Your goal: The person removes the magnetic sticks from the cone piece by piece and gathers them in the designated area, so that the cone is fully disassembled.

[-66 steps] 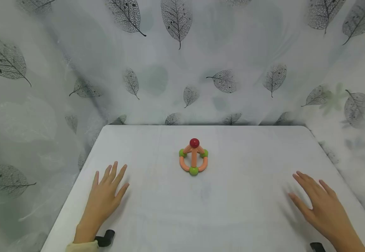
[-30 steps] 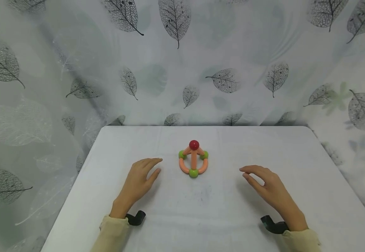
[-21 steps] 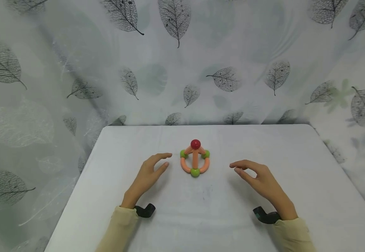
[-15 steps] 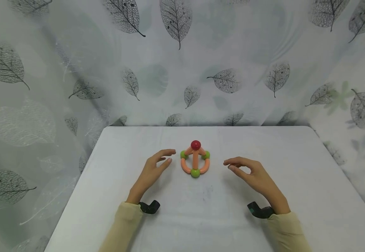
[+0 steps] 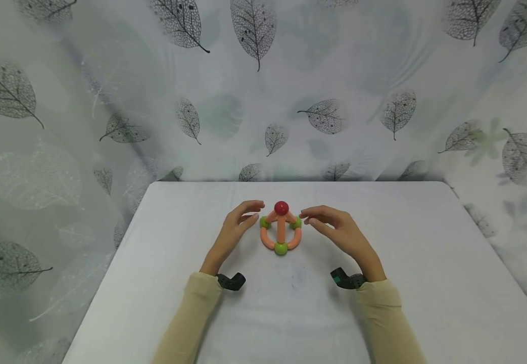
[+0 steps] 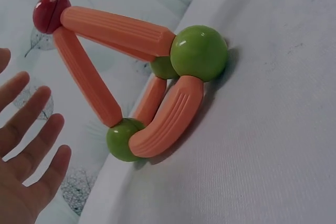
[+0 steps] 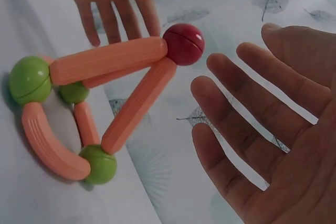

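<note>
A magnetic rod-and-ball construction [image 5: 281, 230] stands near the back middle of the table. Curved orange rods [image 6: 168, 121] and green balls [image 6: 198, 53] form its ring base, and straight orange rods [image 7: 139, 106] rise to a red ball [image 7: 184, 44] on top. My left hand [image 5: 234, 227] is at its left side, fingers extended and slightly bent, holding nothing. On the other side my right hand [image 5: 336, 227] reaches in with fingertips close to the right green ball. Both wrist views show a gap between spread fingers and the toy.
The table [image 5: 427, 283] has a white cover. Behind and beside it hangs a pale leaf-print curtain [image 5: 227, 101]. A black wrist camera [image 5: 231, 281] sits under the left wrist, another black wrist camera [image 5: 347, 279] under the right.
Both hands have moved inward and forward from the table's sides to either side of the construction. The construction stays where it was.
</note>
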The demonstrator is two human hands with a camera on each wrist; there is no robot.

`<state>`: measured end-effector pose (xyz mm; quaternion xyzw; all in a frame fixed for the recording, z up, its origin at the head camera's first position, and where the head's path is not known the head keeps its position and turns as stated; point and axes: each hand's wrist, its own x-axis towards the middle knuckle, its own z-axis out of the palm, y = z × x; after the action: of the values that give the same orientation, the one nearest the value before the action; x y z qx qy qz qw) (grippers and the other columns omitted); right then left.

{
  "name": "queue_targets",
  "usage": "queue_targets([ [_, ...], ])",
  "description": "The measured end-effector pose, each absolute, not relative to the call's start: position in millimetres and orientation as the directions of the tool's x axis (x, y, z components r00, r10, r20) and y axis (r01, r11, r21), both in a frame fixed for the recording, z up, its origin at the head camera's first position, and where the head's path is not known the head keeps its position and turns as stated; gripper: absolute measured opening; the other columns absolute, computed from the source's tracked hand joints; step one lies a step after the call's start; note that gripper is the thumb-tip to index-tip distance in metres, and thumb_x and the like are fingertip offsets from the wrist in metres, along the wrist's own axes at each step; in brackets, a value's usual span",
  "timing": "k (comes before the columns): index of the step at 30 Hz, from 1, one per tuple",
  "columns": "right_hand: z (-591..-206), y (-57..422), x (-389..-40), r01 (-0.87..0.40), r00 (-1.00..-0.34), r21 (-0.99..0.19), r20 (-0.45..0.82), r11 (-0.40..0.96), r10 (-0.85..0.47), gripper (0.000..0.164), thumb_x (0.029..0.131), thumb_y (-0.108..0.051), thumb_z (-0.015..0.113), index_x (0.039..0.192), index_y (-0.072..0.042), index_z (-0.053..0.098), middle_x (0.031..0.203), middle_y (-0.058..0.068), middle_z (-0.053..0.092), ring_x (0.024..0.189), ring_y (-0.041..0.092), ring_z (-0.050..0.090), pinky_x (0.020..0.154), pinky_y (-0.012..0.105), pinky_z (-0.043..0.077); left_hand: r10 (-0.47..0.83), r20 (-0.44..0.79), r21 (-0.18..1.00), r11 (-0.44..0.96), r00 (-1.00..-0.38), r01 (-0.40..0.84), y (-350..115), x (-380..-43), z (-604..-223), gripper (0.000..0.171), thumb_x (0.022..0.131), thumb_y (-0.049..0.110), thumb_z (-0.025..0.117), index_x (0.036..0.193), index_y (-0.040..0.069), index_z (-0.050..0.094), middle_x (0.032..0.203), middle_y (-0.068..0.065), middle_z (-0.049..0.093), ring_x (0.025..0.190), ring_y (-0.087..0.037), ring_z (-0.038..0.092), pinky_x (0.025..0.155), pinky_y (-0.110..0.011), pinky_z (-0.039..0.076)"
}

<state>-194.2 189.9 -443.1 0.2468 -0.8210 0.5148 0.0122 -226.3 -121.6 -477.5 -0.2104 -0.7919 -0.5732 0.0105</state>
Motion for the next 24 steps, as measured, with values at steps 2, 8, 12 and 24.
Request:
queue_targets([
  [2,-442,183,-199,-0.423,-0.877,-0.833,0.277,0.357,-0.391,0.029,0.105,-0.020,0.063,0.134,-0.017,0.069,0.133,0.002,0.071,0.117,0.014,0.069,0.106,0.031,0.054,0.330,0.254,0.904,0.254,-0.909,0.345,-119,-231,-479,0.037,0.108,0.025,0.057,0.144,0.018,0.058,0.142,-0.004,0.064,0.135,-0.025,0.059,0.115,-0.054,0.047],
  [8,-436,167,-209,-0.414,-0.878,-0.838,0.264,0.356,-0.399,0.031,0.105,-0.024,0.063,0.135,-0.017,0.068,0.135,0.004,0.070,0.126,0.024,0.065,0.110,0.052,0.051,0.371,0.249,0.905,0.240,-0.894,0.352,-110,-242,-486,0.038,0.107,0.024,0.059,0.144,0.015,0.058,0.142,-0.007,0.064,0.134,-0.027,0.060,0.115,-0.055,0.046],
  [12,-435,162,-212,-0.403,-0.887,-0.845,0.266,0.352,-0.377,0.031,0.105,-0.024,0.064,0.135,-0.016,0.068,0.134,0.005,0.071,0.122,0.025,0.067,0.109,0.055,0.051,0.395,0.237,0.912,0.225,-0.887,0.344,-103,-245,-492,0.035,0.107,0.024,0.060,0.141,0.015,0.061,0.139,-0.008,0.067,0.132,-0.026,0.061,0.114,-0.052,0.047],
  [24,-440,146,-212,-0.372,-0.912,-0.849,0.259,0.375,-0.319,0.041,0.103,-0.028,0.068,0.142,-0.018,0.060,0.140,0.005,0.063,0.120,0.024,0.063,0.103,0.052,0.053,0.369,0.223,0.917,0.233,-0.902,0.322,-92,-241,-497,0.034,0.106,0.022,0.062,0.137,0.010,0.065,0.136,-0.013,0.068,0.131,-0.030,0.060,0.112,-0.052,0.046],
])
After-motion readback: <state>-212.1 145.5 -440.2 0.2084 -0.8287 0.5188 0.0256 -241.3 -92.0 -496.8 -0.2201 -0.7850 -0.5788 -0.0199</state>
